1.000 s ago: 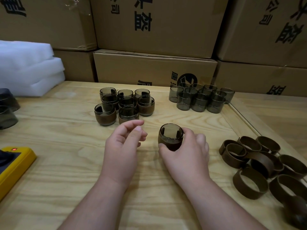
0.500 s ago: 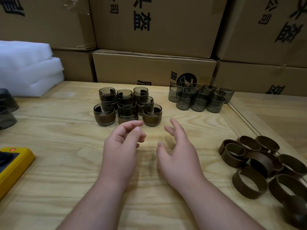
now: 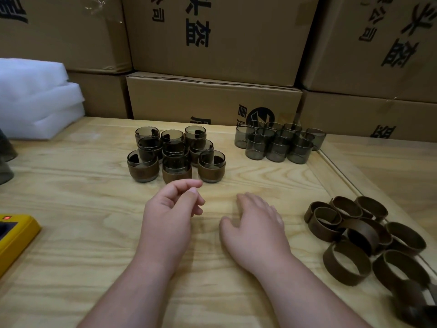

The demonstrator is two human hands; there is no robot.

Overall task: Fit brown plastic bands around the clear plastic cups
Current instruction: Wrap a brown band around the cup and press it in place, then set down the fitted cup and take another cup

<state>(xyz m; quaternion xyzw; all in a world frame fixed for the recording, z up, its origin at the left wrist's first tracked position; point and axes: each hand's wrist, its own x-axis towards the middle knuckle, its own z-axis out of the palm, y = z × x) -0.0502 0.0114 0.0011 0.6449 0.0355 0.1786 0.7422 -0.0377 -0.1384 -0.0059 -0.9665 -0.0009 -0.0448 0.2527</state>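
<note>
risk lies in the next reach: the banded cups [image 3: 176, 153] stand packed tight just beyond the left hand [image 3: 169, 215], and a careless sweep toward the bare cups [image 3: 276, 143] could knock the front row over, since they are small and light-looking. the bands [image 3: 364, 240] lie in a loose, overlapping heap at the right, near the edge of the surface [image 3: 71, 204]; pulling one out may drag its neighbours along or off. a band also looks a snug fit, so pushing it on crooked could tip a cup.

left hand hovers just short of the front banded cups, fingers loosely curled with thumb near forefinger, holding nothing. right hand [image 3: 254, 227] is low over the surface, palm down, fingers relaxed and fairly straight, also empty. both forearms run in from the bottom, roughly parallel. bare cups sit in a cluster at the back right, well apart from both hands.
</note>
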